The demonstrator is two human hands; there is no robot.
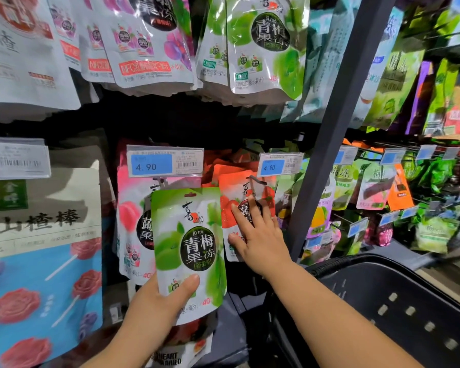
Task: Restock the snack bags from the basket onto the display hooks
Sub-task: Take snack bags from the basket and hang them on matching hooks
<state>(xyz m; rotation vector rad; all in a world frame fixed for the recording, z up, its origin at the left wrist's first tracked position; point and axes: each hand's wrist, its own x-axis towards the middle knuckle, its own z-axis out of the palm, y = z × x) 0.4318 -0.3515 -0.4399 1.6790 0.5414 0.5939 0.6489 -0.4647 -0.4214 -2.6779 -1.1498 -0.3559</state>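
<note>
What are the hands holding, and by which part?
Left hand grips the green snack bag by its bottom; right hand holds nothing, touching a red bag.

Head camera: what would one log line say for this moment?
left hand: holds green bag | right hand: flat on hanging red bag | basket: lower right

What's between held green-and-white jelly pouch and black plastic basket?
Head view: right hand, flat on a hanging red-and-white pouch, right of the green-and-white jelly pouch.

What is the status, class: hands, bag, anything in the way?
Left hand grips green bag by its bottom, not yet hung. Right hand flat on hanging red bag. Price tag hangs just above it.
</note>
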